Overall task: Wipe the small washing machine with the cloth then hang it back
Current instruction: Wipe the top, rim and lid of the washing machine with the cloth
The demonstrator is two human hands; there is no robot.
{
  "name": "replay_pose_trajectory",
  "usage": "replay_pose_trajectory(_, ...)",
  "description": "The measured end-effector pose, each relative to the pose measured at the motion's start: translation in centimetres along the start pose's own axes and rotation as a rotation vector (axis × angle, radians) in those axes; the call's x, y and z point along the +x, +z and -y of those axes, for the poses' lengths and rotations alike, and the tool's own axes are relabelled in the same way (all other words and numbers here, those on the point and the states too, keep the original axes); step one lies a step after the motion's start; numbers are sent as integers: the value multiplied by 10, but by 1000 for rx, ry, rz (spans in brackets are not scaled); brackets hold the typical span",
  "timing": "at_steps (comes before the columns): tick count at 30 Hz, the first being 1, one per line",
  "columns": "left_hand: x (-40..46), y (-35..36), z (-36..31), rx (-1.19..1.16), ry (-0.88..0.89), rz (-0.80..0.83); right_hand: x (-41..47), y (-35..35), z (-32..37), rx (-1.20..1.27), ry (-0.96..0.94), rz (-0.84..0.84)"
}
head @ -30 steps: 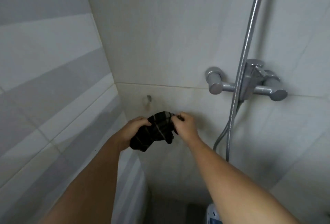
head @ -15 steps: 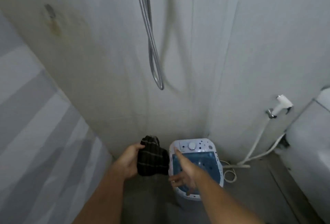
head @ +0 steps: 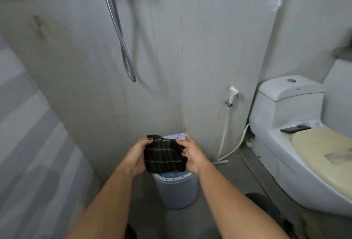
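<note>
Both hands, left hand [head: 135,158] and right hand [head: 192,156], clutch the cloth [head: 163,155] above the washing machine [head: 176,191].

Grey bathroom floor [head: 236,177]. Small washing machine [head: 176,191] standing upright near the back wall; white toilet [head: 285,162] along the right edge; white hose [head: 226,158] trailing onto the floor between them.

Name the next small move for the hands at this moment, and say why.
Probably lower the cloth onto the top of the small washing machine and start wiping. Left hand and right hand both grip it, spread open just above the machine's top, and no wiping shows yet.
</note>
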State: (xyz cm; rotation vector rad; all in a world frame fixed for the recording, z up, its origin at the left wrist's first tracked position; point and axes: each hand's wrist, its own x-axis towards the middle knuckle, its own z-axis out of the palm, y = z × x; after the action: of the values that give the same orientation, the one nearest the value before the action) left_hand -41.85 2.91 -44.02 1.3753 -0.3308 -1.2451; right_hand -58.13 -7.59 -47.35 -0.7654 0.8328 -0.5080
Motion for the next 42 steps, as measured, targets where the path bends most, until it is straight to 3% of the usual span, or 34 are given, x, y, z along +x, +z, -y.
replay_pose_trajectory(6,-15,10,2,219,113,-213,-28,-6,32,-429,-11,57)
replay_pose_trajectory(9,-20,11,-1,377,143,-188,-30,-2,43,-683,-56,45)
replay_pose_trajectory(13,-20,7,-5,863,273,-245,-15,3,45,-1147,-143,-10)
replay_pose_trajectory(16,-23,3,-7,1199,282,-353,3,-4,37,-1272,-171,-84)
replay_pose_trajectory(18,-23,0,-9,1216,285,-321,0,-7,39,-1240,-193,-75)
replay_pose_trajectory(23,-26,-9,-9,700,360,-162,-18,-7,41,-777,-127,66)
replay_pose_trajectory(27,-16,-9,-1,688,408,-197,-11,-2,36,-623,-73,74)
replay_pose_trajectory(30,-15,-8,3,641,384,-39,-8,2,36,-514,-83,55)
replay_pose_trajectory(33,-12,-4,8,787,384,72,-5,0,36,-502,-101,38)
replay_pose_trajectory(38,-4,-1,9,1190,531,-35,-10,-2,36,-658,-124,27)
replay_pose_trajectory(42,-5,-5,3,1268,584,-99,-12,-9,37,-835,-211,121)
